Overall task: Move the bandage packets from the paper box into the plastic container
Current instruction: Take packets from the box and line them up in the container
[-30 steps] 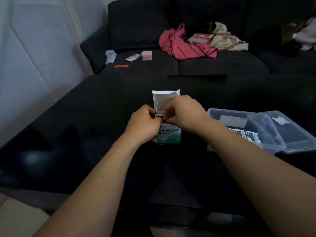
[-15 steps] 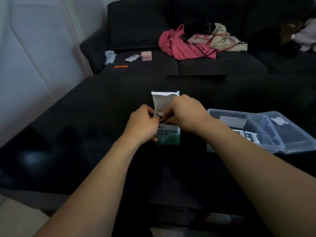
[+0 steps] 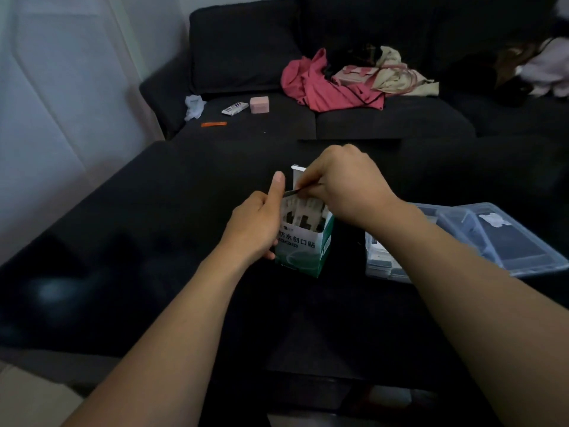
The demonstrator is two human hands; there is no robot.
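White-and-green paper box (image 3: 303, 248); black table (image 3: 154, 211); pink cloth (image 3: 323, 84).

A shiny black counter (image 3: 138, 257) holds two things. A small white and green paper box (image 3: 303, 251) stands upright in the middle. A clear plastic container (image 3: 523, 257) sits near it, on the right.

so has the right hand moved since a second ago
Yes: the right hand has risen slightly against the green and white paper box, pulling bandage packets up out of it.
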